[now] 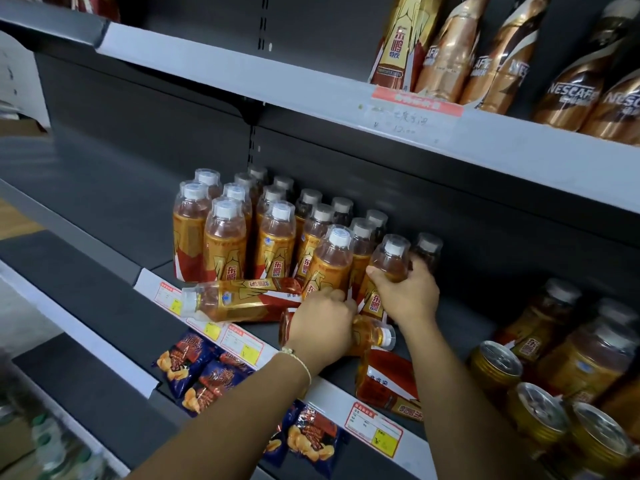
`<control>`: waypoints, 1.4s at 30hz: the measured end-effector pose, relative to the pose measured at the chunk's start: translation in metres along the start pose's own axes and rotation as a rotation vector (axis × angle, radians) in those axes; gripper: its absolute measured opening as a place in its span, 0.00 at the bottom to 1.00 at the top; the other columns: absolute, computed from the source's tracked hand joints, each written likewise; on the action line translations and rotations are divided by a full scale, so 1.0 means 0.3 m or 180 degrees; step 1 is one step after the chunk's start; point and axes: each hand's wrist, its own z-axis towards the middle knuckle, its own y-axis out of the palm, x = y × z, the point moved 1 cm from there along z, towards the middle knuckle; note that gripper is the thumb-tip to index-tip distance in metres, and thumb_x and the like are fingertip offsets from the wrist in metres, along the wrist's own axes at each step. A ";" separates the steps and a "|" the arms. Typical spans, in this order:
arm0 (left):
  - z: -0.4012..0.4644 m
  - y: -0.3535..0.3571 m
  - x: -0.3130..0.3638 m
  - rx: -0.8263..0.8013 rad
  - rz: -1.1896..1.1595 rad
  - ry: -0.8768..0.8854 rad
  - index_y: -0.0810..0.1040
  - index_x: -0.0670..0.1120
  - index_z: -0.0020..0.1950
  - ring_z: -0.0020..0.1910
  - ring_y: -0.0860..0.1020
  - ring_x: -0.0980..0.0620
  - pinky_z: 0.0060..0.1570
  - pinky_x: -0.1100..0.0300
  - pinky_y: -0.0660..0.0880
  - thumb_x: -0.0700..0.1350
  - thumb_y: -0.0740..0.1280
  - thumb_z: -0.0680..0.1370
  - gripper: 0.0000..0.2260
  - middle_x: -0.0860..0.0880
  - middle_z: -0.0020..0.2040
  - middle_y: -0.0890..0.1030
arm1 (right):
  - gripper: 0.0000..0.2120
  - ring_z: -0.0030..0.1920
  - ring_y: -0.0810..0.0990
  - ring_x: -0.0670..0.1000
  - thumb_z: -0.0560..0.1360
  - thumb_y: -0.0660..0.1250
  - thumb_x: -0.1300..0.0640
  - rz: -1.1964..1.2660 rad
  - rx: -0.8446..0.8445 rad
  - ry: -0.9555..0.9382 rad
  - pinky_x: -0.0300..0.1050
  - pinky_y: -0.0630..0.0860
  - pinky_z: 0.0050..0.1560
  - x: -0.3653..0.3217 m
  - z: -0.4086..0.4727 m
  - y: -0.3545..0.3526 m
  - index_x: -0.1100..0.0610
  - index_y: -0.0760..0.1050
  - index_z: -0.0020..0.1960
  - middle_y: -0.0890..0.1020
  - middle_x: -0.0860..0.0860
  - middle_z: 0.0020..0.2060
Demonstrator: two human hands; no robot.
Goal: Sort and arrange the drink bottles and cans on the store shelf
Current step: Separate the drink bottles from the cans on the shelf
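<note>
While the right hand (407,296) is wrapped round the neck of an upright bottle (382,275) at the right end of the standing group (249,230), the left hand (320,325) curls over a toppled bottle (372,336) right under it, near the shelf's front edge (426,441). That one's long axis runs along the edge, cap pointing right, so I'd guess lefty just tips it up. Two more lie flat nearby.

Bare shelf (104,216) left of the upright bottles (242,230); cans (540,410) crowd right.
</note>
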 end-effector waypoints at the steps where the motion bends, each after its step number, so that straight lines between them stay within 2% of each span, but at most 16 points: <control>1: -0.003 0.002 -0.001 0.0072 -0.0029 0.0006 0.80 0.45 0.59 0.51 0.75 0.46 0.50 0.54 0.71 0.48 0.63 0.76 0.14 0.46 0.51 0.80 | 0.32 0.59 0.79 0.55 0.67 0.77 0.41 0.0024 -0.0003 0.0015 0.55 0.77 0.61 0.006 0.002 0.003 0.49 0.73 0.67 0.82 0.52 0.58; 5: -0.018 -0.002 0.010 0.0259 -0.0031 0.0141 0.82 0.44 0.52 0.46 0.77 0.46 0.47 0.54 0.74 0.47 0.67 0.74 0.10 0.46 0.44 0.81 | 0.33 0.59 0.80 0.54 0.66 0.78 0.41 0.0178 0.0023 0.0088 0.55 0.78 0.61 0.020 0.002 0.011 0.48 0.73 0.68 0.81 0.52 0.58; 11: -0.023 -0.015 0.012 0.0171 -0.0073 0.0111 0.85 0.46 0.44 0.39 0.78 0.49 0.40 0.58 0.75 0.48 0.73 0.69 0.08 0.48 0.38 0.81 | 0.34 0.59 0.80 0.55 0.65 0.79 0.43 0.0315 0.0062 0.0182 0.58 0.79 0.60 0.020 -0.004 0.014 0.49 0.73 0.67 0.82 0.52 0.58; 16: -0.023 -0.033 0.016 0.0155 -0.0084 0.0074 0.81 0.43 0.54 0.49 0.77 0.45 0.47 0.54 0.73 0.47 0.66 0.75 0.11 0.44 0.48 0.81 | 0.32 0.57 0.82 0.53 0.65 0.80 0.45 0.0224 -0.0019 0.0156 0.55 0.80 0.58 -0.009 -0.017 -0.011 0.51 0.75 0.65 0.83 0.51 0.57; 19: -0.011 -0.054 0.012 -0.0040 -0.0107 0.0099 0.79 0.44 0.56 0.53 0.75 0.45 0.50 0.54 0.72 0.50 0.68 0.75 0.14 0.44 0.52 0.79 | 0.29 0.56 0.82 0.53 0.66 0.81 0.47 0.0000 -0.0217 0.0161 0.52 0.79 0.59 -0.034 -0.011 -0.055 0.53 0.77 0.63 0.83 0.51 0.57; 23: -0.002 -0.073 0.020 -0.0194 -0.0274 0.0183 0.79 0.44 0.52 0.51 0.76 0.46 0.46 0.58 0.70 0.51 0.68 0.74 0.13 0.45 0.50 0.78 | 0.30 0.56 0.82 0.52 0.65 0.82 0.53 -0.0252 -0.0501 0.0228 0.50 0.79 0.60 -0.021 -0.014 -0.122 0.54 0.76 0.65 0.83 0.52 0.58; 26: 0.010 -0.095 0.062 -0.0094 -0.0627 0.0106 0.80 0.44 0.50 0.50 0.76 0.46 0.43 0.57 0.70 0.45 0.66 0.74 0.08 0.46 0.47 0.77 | 0.33 0.59 0.80 0.53 0.68 0.80 0.54 -0.0227 -0.0441 0.0176 0.51 0.77 0.64 0.009 -0.032 -0.180 0.56 0.72 0.70 0.80 0.54 0.61; 29: 0.044 -0.123 0.133 -0.0038 -0.0918 0.0182 0.75 0.44 0.45 0.49 0.76 0.44 0.41 0.57 0.69 0.43 0.66 0.73 0.04 0.46 0.45 0.76 | 0.29 0.52 0.79 0.50 0.70 0.77 0.52 -0.0193 -0.0262 0.0059 0.43 0.77 0.57 0.032 -0.040 -0.269 0.56 0.73 0.68 0.81 0.54 0.59; 30: 0.055 -0.132 0.162 -0.0039 -0.0959 0.0213 0.73 0.46 0.44 0.49 0.76 0.44 0.40 0.57 0.70 0.43 0.66 0.73 0.03 0.45 0.45 0.76 | 0.29 0.53 0.79 0.50 0.71 0.76 0.51 -0.0204 -0.0219 0.0038 0.42 0.76 0.57 0.039 -0.040 -0.302 0.56 0.73 0.69 0.81 0.54 0.60; 33: 0.089 -0.140 0.256 -0.0010 -0.1075 0.0230 0.74 0.46 0.49 0.50 0.77 0.42 0.46 0.51 0.76 0.43 0.65 0.74 0.05 0.43 0.49 0.78 | 0.28 0.62 0.79 0.52 0.73 0.74 0.51 -0.0266 -0.0130 -0.0018 0.42 0.74 0.62 0.067 -0.041 -0.407 0.56 0.72 0.71 0.79 0.55 0.63; 35: 0.111 -0.137 0.319 -0.0007 -0.1160 0.0230 0.75 0.45 0.56 0.52 0.77 0.42 0.49 0.51 0.76 0.43 0.65 0.74 0.11 0.42 0.52 0.78 | 0.27 0.62 0.79 0.53 0.74 0.74 0.52 -0.0268 -0.0074 -0.0053 0.46 0.75 0.65 0.090 -0.039 -0.478 0.57 0.73 0.70 0.80 0.56 0.63; 39: 0.149 -0.100 0.437 -0.0261 -0.1347 0.0110 0.70 0.44 0.70 0.59 0.76 0.41 0.57 0.50 0.76 0.42 0.65 0.75 0.23 0.41 0.61 0.76 | 0.23 0.59 0.81 0.52 0.74 0.73 0.52 -0.0372 0.0046 -0.0084 0.42 0.75 0.60 0.155 -0.032 -0.609 0.56 0.75 0.67 0.82 0.54 0.59; 42: 0.165 -0.069 0.508 -0.0575 -0.1457 -0.0069 0.67 0.43 0.73 0.61 0.75 0.41 0.58 0.52 0.74 0.42 0.65 0.75 0.25 0.40 0.63 0.75 | 0.22 0.58 0.81 0.51 0.74 0.73 0.52 -0.0387 -0.0022 -0.0029 0.39 0.74 0.56 0.219 -0.033 -0.672 0.56 0.76 0.66 0.82 0.55 0.60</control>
